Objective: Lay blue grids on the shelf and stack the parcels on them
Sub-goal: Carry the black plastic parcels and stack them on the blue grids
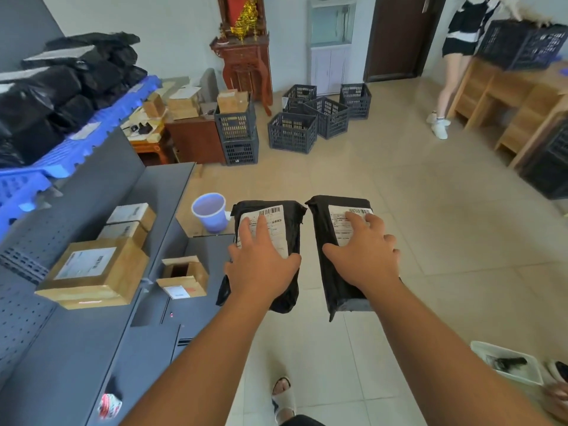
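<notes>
Here, head view: a person holds two black parcels out in front, in the air above the tiled floor (430, 195), just right of a grey shelf (159, 192).
Left hand (261, 265): lies palm-down on the left parcel (293, 229). Its fingers (261, 226) spread over the white label and grasp the parcel, with the thumb at the right edge.
Right hand (365, 259): palm-down on the right parcel (319, 222), fingers (356, 219) grasping it. The outer ones bend over its right edge and the thumb reaches towards the left edge.
Parcels: side by side, near each other but apart, with label ends pointing away from the person.
Blue grids (76, 149): laid on the upper shelf level at far left, their toothed edges jutting out.
Stacked parcels (61, 87): a heap of black bags resting on the blue grids.
Lower shelf level: a large sealed cardboard box (95, 272), and a small box (184, 279) with an open flap nearer the left hand.
Bucket (210, 212): pale purple, upright, just beyond the left parcel's far left corner.
Crates (292, 132): dark, slotted, grouped on the floor across the room.
Second person (461, 41): at top right, a hand on a black crate (522, 47) that sits on a wooden surface (498, 96).
</notes>
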A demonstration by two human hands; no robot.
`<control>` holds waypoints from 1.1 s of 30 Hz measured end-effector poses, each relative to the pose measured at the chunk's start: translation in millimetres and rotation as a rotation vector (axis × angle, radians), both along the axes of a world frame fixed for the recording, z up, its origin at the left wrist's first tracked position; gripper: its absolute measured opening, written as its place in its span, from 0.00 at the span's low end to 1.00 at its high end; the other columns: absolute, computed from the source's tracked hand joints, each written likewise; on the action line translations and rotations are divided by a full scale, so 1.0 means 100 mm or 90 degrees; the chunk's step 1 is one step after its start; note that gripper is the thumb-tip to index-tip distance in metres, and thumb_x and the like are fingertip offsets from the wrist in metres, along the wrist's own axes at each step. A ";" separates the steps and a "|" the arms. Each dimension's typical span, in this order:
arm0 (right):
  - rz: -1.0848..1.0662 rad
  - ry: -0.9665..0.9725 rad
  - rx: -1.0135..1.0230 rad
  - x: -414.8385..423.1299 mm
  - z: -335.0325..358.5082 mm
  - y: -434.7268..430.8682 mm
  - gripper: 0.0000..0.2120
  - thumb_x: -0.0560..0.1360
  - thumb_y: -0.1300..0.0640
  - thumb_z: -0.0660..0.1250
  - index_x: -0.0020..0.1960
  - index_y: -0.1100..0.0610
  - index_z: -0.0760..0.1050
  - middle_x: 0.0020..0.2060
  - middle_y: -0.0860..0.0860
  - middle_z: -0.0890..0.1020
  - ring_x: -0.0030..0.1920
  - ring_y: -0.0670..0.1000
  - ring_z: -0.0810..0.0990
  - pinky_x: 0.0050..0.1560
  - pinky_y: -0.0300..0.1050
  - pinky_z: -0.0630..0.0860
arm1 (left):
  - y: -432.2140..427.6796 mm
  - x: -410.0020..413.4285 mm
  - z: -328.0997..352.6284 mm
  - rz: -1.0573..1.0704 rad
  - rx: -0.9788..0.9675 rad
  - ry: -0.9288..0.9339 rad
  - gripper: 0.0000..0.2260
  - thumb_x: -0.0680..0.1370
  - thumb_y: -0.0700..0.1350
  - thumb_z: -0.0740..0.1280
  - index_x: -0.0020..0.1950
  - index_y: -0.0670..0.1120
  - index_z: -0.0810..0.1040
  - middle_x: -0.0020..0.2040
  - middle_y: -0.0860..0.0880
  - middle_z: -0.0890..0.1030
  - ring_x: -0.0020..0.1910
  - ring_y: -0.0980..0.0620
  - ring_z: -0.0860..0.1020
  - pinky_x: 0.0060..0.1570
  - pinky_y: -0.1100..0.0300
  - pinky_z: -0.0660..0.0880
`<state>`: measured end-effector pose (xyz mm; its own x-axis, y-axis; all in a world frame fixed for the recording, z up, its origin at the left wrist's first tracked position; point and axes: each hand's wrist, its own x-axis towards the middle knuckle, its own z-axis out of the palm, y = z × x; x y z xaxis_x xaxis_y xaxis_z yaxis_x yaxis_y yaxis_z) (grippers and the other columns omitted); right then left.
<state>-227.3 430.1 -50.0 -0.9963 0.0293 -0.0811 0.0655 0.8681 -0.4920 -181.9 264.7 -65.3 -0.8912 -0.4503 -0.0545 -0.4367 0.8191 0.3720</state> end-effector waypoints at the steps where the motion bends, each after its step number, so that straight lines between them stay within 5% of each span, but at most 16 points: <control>1: 0.000 0.004 0.000 -0.15 0.01 -0.06 0.38 0.71 0.39 0.67 0.77 0.43 0.59 0.78 0.51 0.58 0.69 0.63 0.66 0.68 0.61 0.64 | -0.06 -0.17 -0.01 -0.001 0.002 0.002 0.43 0.76 0.65 0.65 0.82 0.55 0.45 0.82 0.52 0.44 0.75 0.37 0.60 0.69 0.39 0.65; 20: -0.068 -0.005 0.011 -2.81 0.09 -0.87 0.38 0.70 0.40 0.67 0.77 0.43 0.59 0.77 0.50 0.59 0.68 0.62 0.66 0.69 0.60 0.64 | -0.96 -3.06 0.04 -0.064 0.019 -0.022 0.43 0.75 0.64 0.65 0.83 0.54 0.46 0.82 0.53 0.44 0.73 0.36 0.62 0.67 0.41 0.66; 33: 0.115 0.022 -0.029 -4.90 0.39 -1.47 0.38 0.71 0.39 0.68 0.78 0.42 0.59 0.78 0.50 0.57 0.70 0.63 0.65 0.69 0.61 0.62 | -1.38 -4.60 0.33 0.114 0.010 0.035 0.43 0.74 0.64 0.66 0.82 0.56 0.47 0.82 0.56 0.43 0.74 0.38 0.61 0.68 0.39 0.66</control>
<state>-717.4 283.3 -11.4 -0.9873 -0.1527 -0.0438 -0.1065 0.8410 -0.5305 -641.9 127.1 -32.0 -0.7990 -0.6011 -0.0164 -0.5536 0.7246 0.4105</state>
